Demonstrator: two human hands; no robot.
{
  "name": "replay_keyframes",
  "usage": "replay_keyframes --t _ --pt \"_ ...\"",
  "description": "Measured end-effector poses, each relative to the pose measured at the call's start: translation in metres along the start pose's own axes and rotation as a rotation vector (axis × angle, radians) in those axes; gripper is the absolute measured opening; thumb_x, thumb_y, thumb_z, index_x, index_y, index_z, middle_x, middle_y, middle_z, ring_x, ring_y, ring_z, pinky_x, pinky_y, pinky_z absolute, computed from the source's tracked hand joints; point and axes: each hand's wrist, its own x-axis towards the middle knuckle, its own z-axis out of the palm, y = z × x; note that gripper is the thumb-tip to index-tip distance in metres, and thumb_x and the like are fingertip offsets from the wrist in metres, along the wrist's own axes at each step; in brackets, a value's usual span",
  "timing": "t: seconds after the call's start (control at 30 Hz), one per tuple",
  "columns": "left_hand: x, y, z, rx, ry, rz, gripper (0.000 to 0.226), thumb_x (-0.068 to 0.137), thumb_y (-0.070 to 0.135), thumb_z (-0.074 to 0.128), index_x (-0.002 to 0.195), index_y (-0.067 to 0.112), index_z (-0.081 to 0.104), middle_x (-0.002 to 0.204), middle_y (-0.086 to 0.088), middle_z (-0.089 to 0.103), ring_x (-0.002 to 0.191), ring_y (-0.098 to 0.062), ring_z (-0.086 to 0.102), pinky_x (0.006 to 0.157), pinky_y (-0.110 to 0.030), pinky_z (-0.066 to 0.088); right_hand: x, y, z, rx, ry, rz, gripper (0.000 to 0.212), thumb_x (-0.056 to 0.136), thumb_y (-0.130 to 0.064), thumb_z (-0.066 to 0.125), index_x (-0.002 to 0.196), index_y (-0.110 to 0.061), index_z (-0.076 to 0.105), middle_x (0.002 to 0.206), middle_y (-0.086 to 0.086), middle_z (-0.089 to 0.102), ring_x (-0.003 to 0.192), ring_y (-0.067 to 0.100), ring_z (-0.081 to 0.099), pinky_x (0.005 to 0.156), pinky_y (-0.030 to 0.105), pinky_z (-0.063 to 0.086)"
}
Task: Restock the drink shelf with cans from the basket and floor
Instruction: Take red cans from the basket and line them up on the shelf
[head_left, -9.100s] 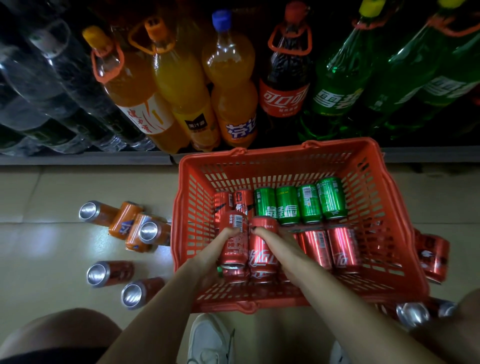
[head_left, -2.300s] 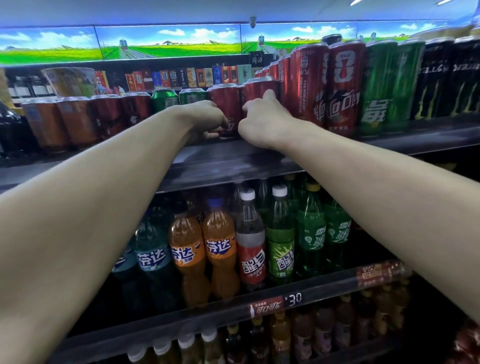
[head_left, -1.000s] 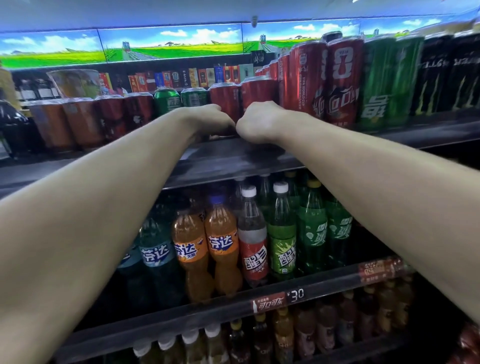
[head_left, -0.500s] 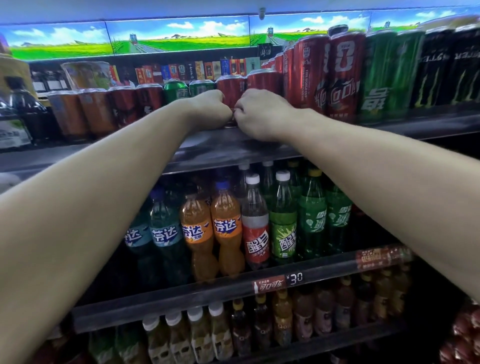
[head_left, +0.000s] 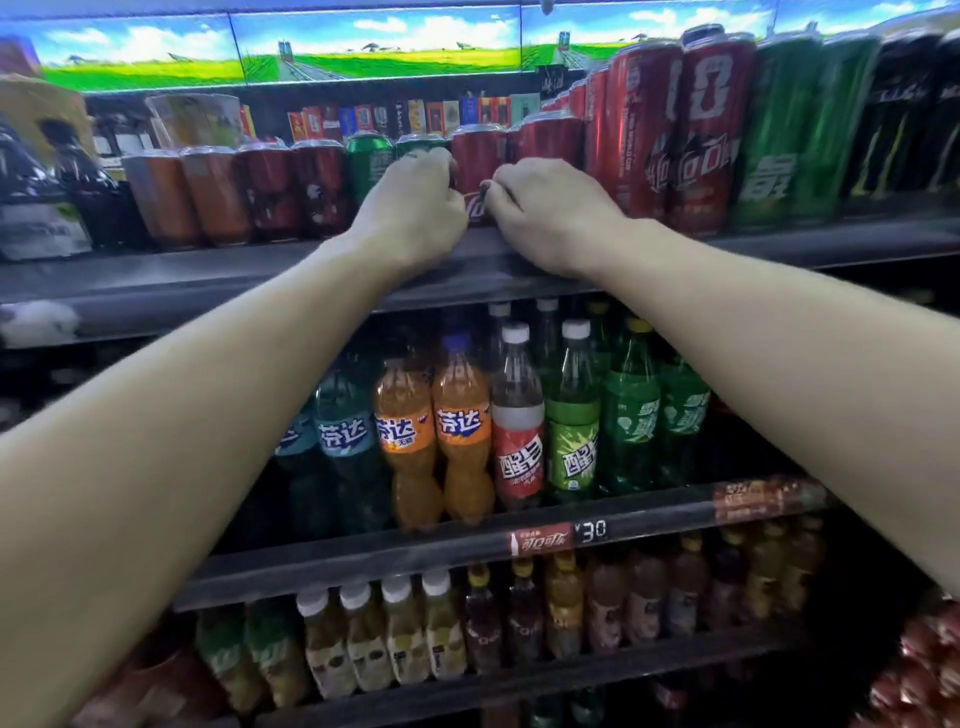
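Both bare forearms reach up to the top shelf (head_left: 156, 283), where the left hand (head_left: 413, 208) and right hand (head_left: 548, 210) are curled with fingers bent, flanking a short red can (head_left: 477, 161) that stands upright near the shelf's front edge. Each hand touches a side of it, but whether either truly grips is hard to tell. The can's lower part is hidden behind the knuckles, and green cans (head_left: 370, 161) and tall red cans (head_left: 706, 130) stand in the row alongside.

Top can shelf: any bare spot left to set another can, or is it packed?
Bare room is only the dark front lip of the top shelf, before the short cans left of the left hand, and before the tall cans beyond the right hand. The can row itself is packed side by side. The bottle shelf below is crowded.
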Motion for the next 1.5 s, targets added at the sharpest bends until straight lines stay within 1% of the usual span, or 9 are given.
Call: replay_keyframes --t 0.13,0.23,0.63,0.77,1.0,1.13,1.3,1.4,1.5 --pt "-0.061 -0.006 0.006 0.048 0.385 0.258 0.026 0.091 0.006 0.050 0.113 0.000 0.063 0.116 -0.020 0.061 0.106 -0.035 0.059 0.091 -0.040 0.046 -0.053 -0.009 0.020 0.193 0.410 -0.110 0.032 0.099 -0.020 0.043 0.114 -0.005 0.066 0.110 0.013 0.067 0.103 0.029 0.059 0.090 0.036 0.045" --pt "-0.126 -0.011 0.029 -0.039 0.384 0.346 0.018 0.089 0.005 0.054 0.104 0.000 0.063 0.105 -0.017 0.061 0.096 -0.033 0.058 0.082 -0.043 0.048 -0.111 -0.018 0.046 0.332 0.572 -0.118 0.026 0.090 -0.011 0.050 0.108 -0.003 0.067 0.103 0.012 0.065 0.096 0.026 0.058 0.085 0.033 0.045" --pt "-0.428 -0.073 0.213 -0.144 -0.633 -0.235 0.008 0.105 0.027 0.052 0.107 0.019 0.053 0.099 0.001 0.057 0.097 -0.026 0.060 0.075 -0.041 0.046 -0.369 -0.041 0.263 0.773 -0.421 0.501 0.022 0.100 -0.012 0.056 0.120 -0.016 0.064 0.108 -0.002 0.063 0.093 0.014 0.061 0.083 0.029 0.050" --pt "-0.513 -0.101 0.260 -0.202 -0.791 -0.446 0.031 0.103 0.028 0.058 0.129 0.013 0.063 0.116 -0.008 0.068 0.109 -0.026 0.065 0.094 -0.040 0.052 -0.452 -0.053 0.333 0.763 -0.613 0.630 0.024 0.099 -0.012 0.059 0.122 -0.012 0.064 0.100 -0.002 0.062 0.088 0.014 0.059 0.078 0.023 0.042" --pt "-0.671 -0.155 0.368 -0.283 -1.017 -0.781 0.032 0.104 0.028 0.058 0.132 0.013 0.060 0.115 -0.006 0.071 0.107 -0.026 0.067 0.091 -0.034 0.052 -0.619 -0.063 0.482 0.703 -0.948 0.841 0.028 0.100 -0.019 0.061 0.127 -0.015 0.059 0.088 -0.007 0.061 0.076 0.011 0.058 0.060 0.016 0.041" --pt "-0.778 -0.191 0.447 -0.335 -1.091 -0.991 0.040 0.103 0.027 0.061 0.138 0.010 0.054 0.108 -0.005 0.067 0.094 -0.020 0.063 0.079 -0.029 0.050 -0.725 -0.065 0.576 0.693 -1.086 1.010 0.034 0.096 -0.019 0.064 0.129 -0.014 0.056 0.084 0.001 0.064 0.065 0.016 0.057 0.066 0.034 0.050" --pt "-0.907 -0.233 0.555 -0.476 -1.193 -1.190 0.083 0.086 0.042 0.076 0.150 0.005 0.038 0.128 -0.014 0.066 0.107 -0.027 0.069 0.094 -0.043 0.058 -0.840 -0.061 0.685 0.652 -1.197 1.140 0.031 0.093 -0.029 0.071 0.115 -0.010 0.059 0.090 0.008 0.065 0.075 0.022 0.059 0.060 0.029 0.041" --pt "-0.978 -0.259 0.623 -0.494 -1.199 -1.277 0.115 0.057 0.057 0.080 0.149 0.004 0.035 0.126 -0.018 0.066 0.113 -0.033 0.069 0.096 -0.050 0.060 -0.902 -0.054 0.746 0.614 -1.250 1.219 0.060 0.092 -0.037 0.073 0.141 -0.008 0.054 0.132 0.013 0.062 0.125 0.032 0.060 0.094 0.028 0.049" --pt "-1.024 -0.271 0.673 -0.445 -1.213 -1.364 0.132 0.052 0.061 0.084 0.155 -0.001 0.027 0.147 -0.025 0.053 0.133 -0.042 0.056 0.105 -0.048 0.054 -0.945 -0.048 0.790 0.599 -1.261 1.298 0.080 0.091 -0.039 0.076 0.155 -0.009 0.039 0.157 0.012 0.047 0.142 0.030 0.047 0.112 0.029 0.041"
